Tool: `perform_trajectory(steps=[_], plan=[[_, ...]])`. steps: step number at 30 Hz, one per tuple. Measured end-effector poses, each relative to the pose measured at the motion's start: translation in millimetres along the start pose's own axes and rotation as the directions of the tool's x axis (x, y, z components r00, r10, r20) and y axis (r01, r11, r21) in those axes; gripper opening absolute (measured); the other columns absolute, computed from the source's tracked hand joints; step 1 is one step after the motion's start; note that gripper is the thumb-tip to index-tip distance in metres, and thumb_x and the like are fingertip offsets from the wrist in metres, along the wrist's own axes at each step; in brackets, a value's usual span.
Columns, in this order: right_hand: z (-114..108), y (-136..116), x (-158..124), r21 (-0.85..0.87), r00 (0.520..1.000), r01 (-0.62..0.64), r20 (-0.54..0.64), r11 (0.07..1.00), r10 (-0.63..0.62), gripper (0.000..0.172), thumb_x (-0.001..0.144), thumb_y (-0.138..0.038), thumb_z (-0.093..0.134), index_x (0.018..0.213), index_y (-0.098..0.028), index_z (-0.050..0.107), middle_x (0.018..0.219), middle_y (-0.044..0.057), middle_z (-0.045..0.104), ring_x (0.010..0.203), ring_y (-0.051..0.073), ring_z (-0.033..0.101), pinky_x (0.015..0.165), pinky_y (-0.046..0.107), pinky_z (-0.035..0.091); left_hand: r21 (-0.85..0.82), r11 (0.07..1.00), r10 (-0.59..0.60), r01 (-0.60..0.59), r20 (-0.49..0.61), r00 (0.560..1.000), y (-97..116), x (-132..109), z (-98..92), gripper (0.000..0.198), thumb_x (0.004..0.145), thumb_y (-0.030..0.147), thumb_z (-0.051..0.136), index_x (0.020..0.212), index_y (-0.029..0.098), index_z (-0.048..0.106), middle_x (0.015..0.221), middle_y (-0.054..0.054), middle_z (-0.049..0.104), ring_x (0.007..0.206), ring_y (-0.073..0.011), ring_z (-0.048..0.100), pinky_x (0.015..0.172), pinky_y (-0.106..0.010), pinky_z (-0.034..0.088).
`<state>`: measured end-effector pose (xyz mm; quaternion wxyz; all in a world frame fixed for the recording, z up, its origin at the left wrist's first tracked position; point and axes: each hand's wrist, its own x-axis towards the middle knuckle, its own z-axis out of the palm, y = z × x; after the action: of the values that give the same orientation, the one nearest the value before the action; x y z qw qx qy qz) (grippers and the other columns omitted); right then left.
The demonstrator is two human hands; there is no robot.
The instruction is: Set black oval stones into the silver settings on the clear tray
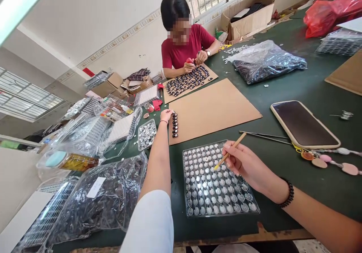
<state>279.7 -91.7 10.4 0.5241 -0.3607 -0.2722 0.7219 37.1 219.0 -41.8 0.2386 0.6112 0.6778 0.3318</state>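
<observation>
Black oval pieces line smooth cardboard, left hand beside them, grip unclear, right hand pinching a wooden stick.

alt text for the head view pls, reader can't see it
The person's right hand holds a wooden stick over a clear tray of round pale pieces, while the left hand is at the far end of a row of black pieces on a brown board. Across the green table, a co-worker in red works over another board of black pieces.
</observation>
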Motion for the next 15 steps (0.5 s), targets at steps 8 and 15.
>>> perform_trajectory(steps=[8, 15], plan=[[0.0, 9.3, 4.8, 0.029, 0.998, -0.061, 0.022, 0.998, 0.061, 0.027, 0.078, -0.042, 0.051, 0.068, -0.017, 0.048, 0.049, -0.005, 0.045, 0.036, 0.004, 0.033, 0.034, 0.016, 0.025, 0.019, 0.997, 0.081, -0.08, -0.032, 0.996, 20.7, -12.3, -3.4, 0.019, 0.067, 0.028, 0.059, 0.077, 0.012, 0.063, 0.071, -0.005, 0.063, 0.073, -0.0147, 0.054, 0.073, -0.027, 0.039], [-7.8, 3.6, 12.0, 0.045, 0.997, 0.071, -0.027, 0.996, -0.07, 0.023, 0.076, -0.037, 0.054, 0.067, -0.016, 0.05, 0.049, -0.005, 0.045, 0.037, 0.003, 0.034, 0.034, 0.017, 0.024, 0.002, 0.965, 0.258, -0.264, 0.197, 0.946, 44.6, -104.7, -17.6, 0.022, 0.068, 0.029, 0.06, 0.084, 0.015, 0.063, 0.078, -0.003, 0.062, 0.068, -0.0113, 0.053, 0.065, -0.022, 0.041]])
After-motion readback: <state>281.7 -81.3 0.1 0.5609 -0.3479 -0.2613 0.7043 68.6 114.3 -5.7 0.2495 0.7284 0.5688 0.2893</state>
